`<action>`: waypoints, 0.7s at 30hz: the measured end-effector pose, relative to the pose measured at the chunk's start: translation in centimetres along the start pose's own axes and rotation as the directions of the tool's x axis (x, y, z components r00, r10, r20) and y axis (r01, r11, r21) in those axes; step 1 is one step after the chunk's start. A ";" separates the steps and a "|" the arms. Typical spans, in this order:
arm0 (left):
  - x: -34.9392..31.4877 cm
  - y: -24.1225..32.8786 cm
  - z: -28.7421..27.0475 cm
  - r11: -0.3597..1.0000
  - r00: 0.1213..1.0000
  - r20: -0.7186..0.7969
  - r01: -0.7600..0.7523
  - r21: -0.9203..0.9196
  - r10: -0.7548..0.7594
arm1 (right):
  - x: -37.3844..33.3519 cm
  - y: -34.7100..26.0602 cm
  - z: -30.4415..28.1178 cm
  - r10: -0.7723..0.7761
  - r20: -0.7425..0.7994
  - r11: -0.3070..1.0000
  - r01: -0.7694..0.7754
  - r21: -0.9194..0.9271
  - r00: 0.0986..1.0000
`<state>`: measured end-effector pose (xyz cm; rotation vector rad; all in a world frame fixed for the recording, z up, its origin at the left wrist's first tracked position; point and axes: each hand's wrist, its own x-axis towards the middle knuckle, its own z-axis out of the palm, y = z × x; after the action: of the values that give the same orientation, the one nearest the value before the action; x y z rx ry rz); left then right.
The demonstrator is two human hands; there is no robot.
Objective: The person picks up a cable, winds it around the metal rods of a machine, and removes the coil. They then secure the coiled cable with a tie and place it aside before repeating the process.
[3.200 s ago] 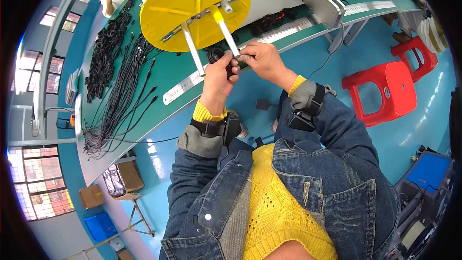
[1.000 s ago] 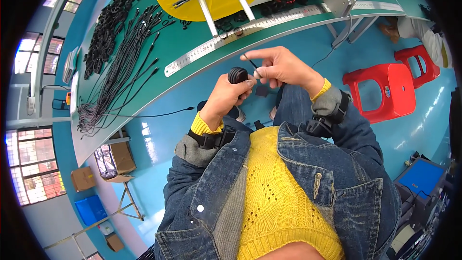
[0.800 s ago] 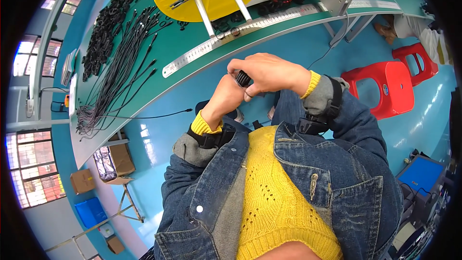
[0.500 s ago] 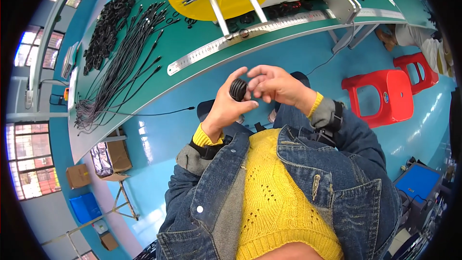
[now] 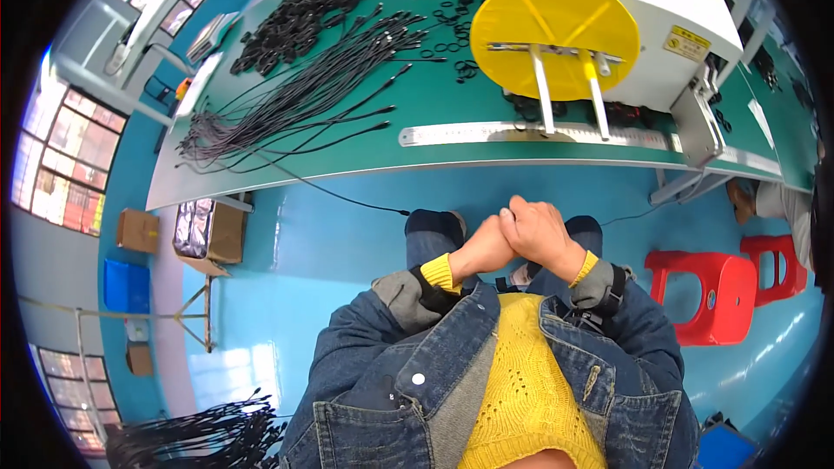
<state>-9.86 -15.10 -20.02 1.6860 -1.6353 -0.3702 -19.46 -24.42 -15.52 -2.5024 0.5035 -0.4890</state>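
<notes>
My left hand [image 5: 485, 250] and my right hand [image 5: 544, 233] are pressed together in front of my waist, short of the table edge. My right fingers lie closed over the left hand's fingers. Whatever is between them is hidden; no part of the black coil seen earlier shows. Beyond my hands stands a white machine [image 5: 617, 17] with a yellow disc [image 5: 556, 39] and two pale rods [image 5: 541, 91] sticking out toward me. On the table's left lie a bundle of black cables [image 5: 304, 100] and a heap of small black coils [image 5: 317, 13].
A steel ruler [image 5: 469, 135] lies along the front of the green table [image 5: 339, 146]. One cable end [image 5: 382, 210] hangs over the edge. Red stools [image 5: 721, 295] stand at right, cartons [image 5: 228, 230] at left. More black cables [image 5: 200, 434] are at lower left.
My view has swung, so the table and machine appear farther right. My hands, apart with a black coil in the left, have come together and closed; the coil is out of sight.
</notes>
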 end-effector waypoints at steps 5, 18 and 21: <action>-1.0 -0.2 -4.0 0.515 0.338 0.858 0.851 -0.104 -0.386 | -2.0 3.0 1.7 0.178 0.620 0.860 -0.427 0.278 0.764; -2.5 -11.6 -30.3 0.911 0.926 -0.300 0.313 0.270 -0.230 | -4.0 6.4 1.1 0.180 0.705 0.685 -0.602 0.410 0.686; -5.9 -9.2 -22.4 0.831 0.997 0.024 -0.072 0.552 0.070 | -4.0 7.0 1.6 0.167 0.708 0.704 -0.586 0.402 0.686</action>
<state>10.88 -3.48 -12.69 2.0250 -1.9228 0.1665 -24.02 -27.46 -21.66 -1.6830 0.4987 0.3433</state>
